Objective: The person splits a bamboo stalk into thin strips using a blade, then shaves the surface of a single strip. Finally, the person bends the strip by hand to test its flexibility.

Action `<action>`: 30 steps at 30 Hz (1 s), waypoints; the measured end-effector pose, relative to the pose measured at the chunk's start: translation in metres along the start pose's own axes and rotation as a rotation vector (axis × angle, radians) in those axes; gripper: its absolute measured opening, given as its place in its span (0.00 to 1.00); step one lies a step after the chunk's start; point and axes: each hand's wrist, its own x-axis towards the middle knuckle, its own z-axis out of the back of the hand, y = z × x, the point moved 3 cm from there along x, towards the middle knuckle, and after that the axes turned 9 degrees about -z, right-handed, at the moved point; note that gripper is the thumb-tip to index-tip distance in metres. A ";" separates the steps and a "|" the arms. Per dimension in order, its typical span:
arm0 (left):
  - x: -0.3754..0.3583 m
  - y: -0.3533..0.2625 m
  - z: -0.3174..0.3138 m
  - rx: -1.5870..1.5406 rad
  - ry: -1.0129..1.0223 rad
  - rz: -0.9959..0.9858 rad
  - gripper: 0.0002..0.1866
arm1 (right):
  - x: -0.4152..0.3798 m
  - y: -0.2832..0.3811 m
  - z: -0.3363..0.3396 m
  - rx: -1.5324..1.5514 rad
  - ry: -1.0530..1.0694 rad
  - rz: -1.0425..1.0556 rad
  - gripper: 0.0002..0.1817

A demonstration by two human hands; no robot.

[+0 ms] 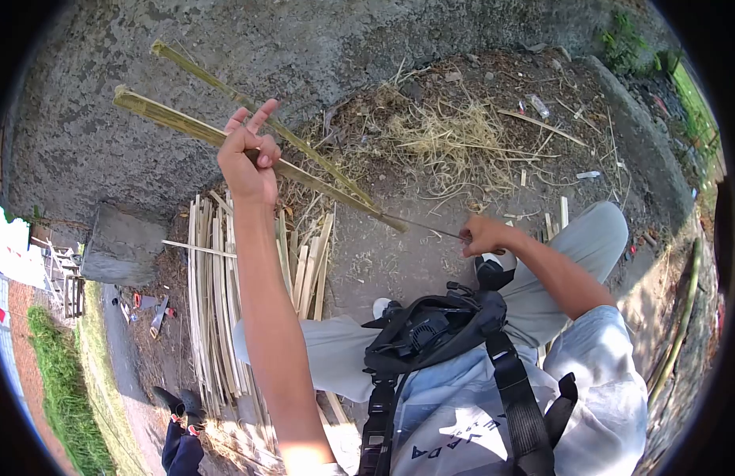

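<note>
My left hand [252, 159] is closed around a long green-brown bamboo strip [173, 117], with a couple of its fingers sticking up. A second, thinner bamboo strip [308, 151] slants behind those fingers. The two lengths fan apart toward the upper left and converge near their lower right ends. At that point the thin dark blade of a knife [423, 225] meets the bamboo. My right hand [488, 236] grips the knife in front of my knee, its handle hidden inside my fingers.
A pile of pale split bamboo strips [216, 293] lies on the ground to my left, next to a concrete block [125, 242]. Straw-like shavings [454, 143] are heaped ahead, below a grey wall [304, 47]. A plastic bottle [539, 106] lies farther right. Another person's feet [179, 403] show at lower left.
</note>
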 end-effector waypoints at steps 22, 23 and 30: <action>0.001 0.025 -0.054 -0.035 0.204 0.128 0.12 | -0.142 0.092 0.072 0.174 -0.442 -0.018 0.16; -0.001 0.024 -0.055 -0.038 0.215 0.135 0.13 | -0.143 0.092 0.073 0.138 -0.458 -0.024 0.16; -0.006 0.013 -0.053 -0.188 0.529 0.322 0.27 | -0.151 0.100 0.083 0.129 -0.434 -0.027 0.15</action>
